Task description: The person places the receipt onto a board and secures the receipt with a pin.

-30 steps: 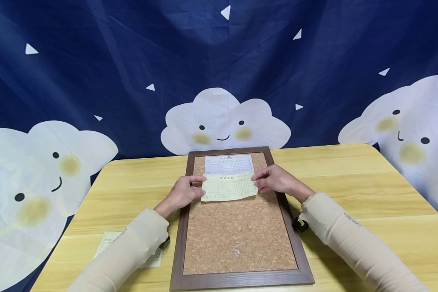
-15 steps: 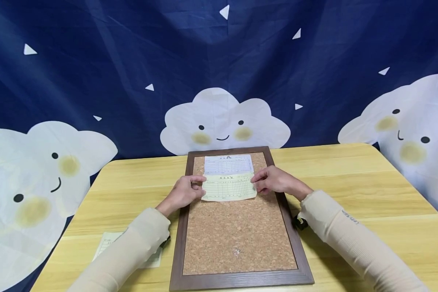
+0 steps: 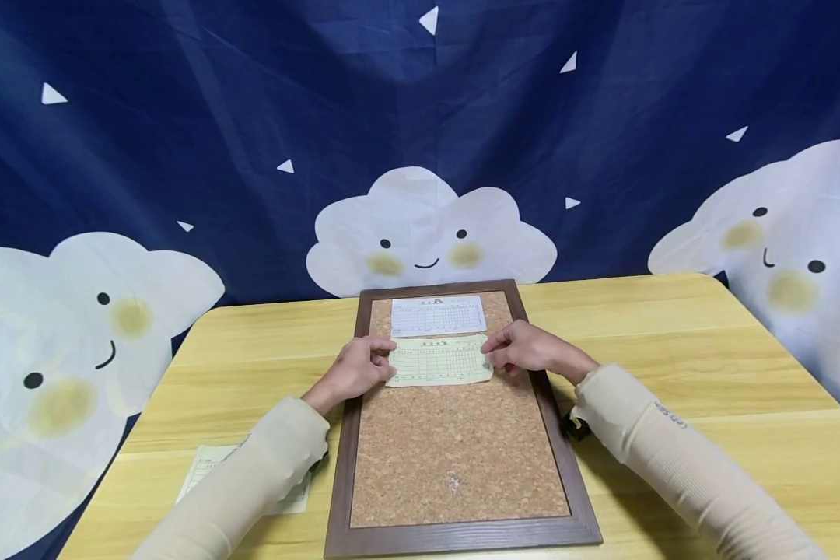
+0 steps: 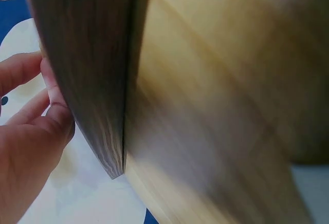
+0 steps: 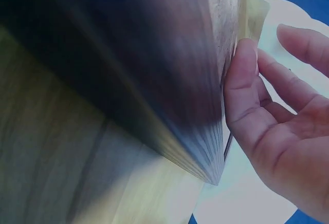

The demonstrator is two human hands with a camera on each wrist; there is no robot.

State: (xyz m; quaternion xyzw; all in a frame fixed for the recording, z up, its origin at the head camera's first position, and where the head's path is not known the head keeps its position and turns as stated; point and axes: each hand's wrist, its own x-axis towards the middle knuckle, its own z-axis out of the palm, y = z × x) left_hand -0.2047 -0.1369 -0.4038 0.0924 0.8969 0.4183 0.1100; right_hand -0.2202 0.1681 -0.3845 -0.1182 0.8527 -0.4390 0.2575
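Got a pale yellow rectangular paper form (image 3: 437,362) with a dark printed grid, plus a whitish-lilac rectangular paper form (image 3: 437,316) with bluish lines. Speckled tan on the rectangular cork board (image 3: 455,443), streaky dark brown on its wooden frame (image 3: 462,536). Also a yellowish wood-grain table (image 3: 672,350), beige fabric sleeves (image 3: 252,474), and a navy cloth backdrop (image 3: 252,78) with smiley white clouds (image 3: 427,210) and white triangles (image 3: 430,20).

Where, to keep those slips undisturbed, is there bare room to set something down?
Bare: the table between right hand and backdrop, and between left hand and backdrop; the cork below the yellow slip. Crowded: the upper cork, with both hands and a bluish slip; the table beneath the left sleeve, with a third slip.
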